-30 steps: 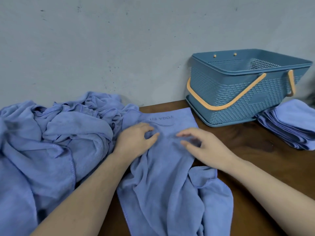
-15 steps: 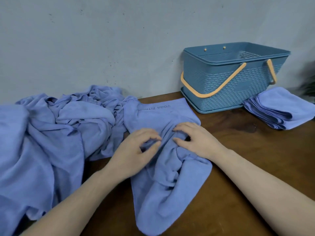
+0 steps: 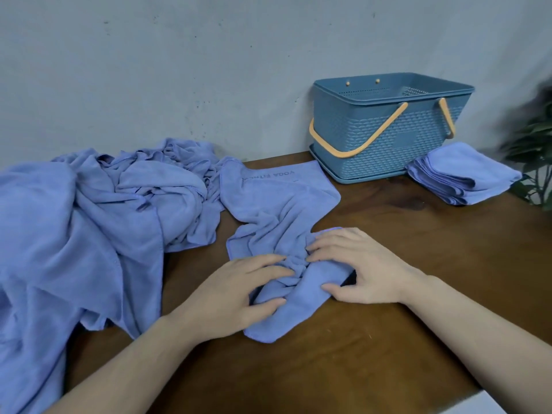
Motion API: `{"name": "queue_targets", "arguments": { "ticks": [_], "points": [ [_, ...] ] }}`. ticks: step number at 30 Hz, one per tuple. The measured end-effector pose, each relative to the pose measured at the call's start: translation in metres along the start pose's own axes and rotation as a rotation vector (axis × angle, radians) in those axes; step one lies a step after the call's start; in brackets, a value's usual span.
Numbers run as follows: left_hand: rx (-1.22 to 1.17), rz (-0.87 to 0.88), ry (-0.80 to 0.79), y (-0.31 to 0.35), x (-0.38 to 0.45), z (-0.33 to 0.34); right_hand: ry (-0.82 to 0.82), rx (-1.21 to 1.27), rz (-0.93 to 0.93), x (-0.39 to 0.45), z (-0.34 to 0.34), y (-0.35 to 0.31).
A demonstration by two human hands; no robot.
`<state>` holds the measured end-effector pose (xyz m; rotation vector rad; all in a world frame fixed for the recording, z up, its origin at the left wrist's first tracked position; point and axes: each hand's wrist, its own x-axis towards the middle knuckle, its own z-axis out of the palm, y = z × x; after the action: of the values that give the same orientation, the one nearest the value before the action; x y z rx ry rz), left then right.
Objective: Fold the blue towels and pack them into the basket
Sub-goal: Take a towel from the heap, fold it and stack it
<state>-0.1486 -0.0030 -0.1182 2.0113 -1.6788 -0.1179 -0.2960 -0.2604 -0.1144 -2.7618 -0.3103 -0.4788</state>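
One blue towel (image 3: 277, 210) lies crumpled on the desk (image 3: 388, 309), its near end bunched between the left hand (image 3: 239, 297) and right hand (image 3: 358, 267), fingers curled into the cloth, likely gathering it for folding. The basket (image 3: 385, 135) waits beside a folded stack (image 3: 460, 174).

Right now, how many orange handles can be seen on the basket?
2: one handle hangs across the basket's front wall, and the other handle shows at its right end, partly hidden.
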Motion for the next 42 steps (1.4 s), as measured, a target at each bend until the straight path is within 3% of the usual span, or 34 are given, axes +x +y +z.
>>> {"name": "queue_targets", "arguments": {
  "ticks": [3, 8, 13, 17, 20, 23, 27, 30, 33, 37, 42],
  "points": [
    [-0.01, -0.073, 0.051, -0.006, 0.003, 0.002, 0.001, -0.041, 0.088, -0.011, -0.004, -0.003],
    [-0.159, -0.11, 0.19, -0.009, 0.008, 0.004, 0.157, 0.046, 0.209, -0.023, -0.004, -0.018],
    [-0.012, 0.091, 0.444, 0.014, 0.007, 0.0, 0.262, 0.329, 0.412, -0.023, -0.001, -0.048],
    [0.006, 0.184, 0.293, 0.046, 0.008, 0.013, 0.323, 0.577, 0.547, -0.01, -0.007, -0.067],
    [-0.082, 0.105, 0.243, 0.052, 0.01, 0.02, 0.415, 0.701, 0.617, 0.002, -0.013, -0.08],
    [-0.341, -0.048, 0.249, 0.05, 0.01, 0.017, 0.382, 0.778, 0.66, 0.005, -0.012, -0.09],
    [-0.518, -0.196, 0.185, 0.051, 0.011, 0.01, 0.379, 0.756, 0.586, -0.013, -0.012, -0.095],
    [-0.675, -0.313, 0.165, 0.049, 0.013, 0.006, 0.274, 0.769, 0.501, -0.034, -0.013, -0.098],
    [-0.676, -0.342, 0.138, 0.048, 0.015, 0.005, 0.208, 0.695, 0.463, -0.042, -0.013, -0.101],
    [-0.68, -0.297, 0.115, 0.051, 0.014, 0.002, 0.287, 0.671, 0.534, -0.036, -0.015, -0.099],
    [-0.754, -0.398, 0.061, 0.057, 0.013, -0.003, 0.335, 0.788, 0.584, -0.029, -0.021, -0.1]
  ]
}}
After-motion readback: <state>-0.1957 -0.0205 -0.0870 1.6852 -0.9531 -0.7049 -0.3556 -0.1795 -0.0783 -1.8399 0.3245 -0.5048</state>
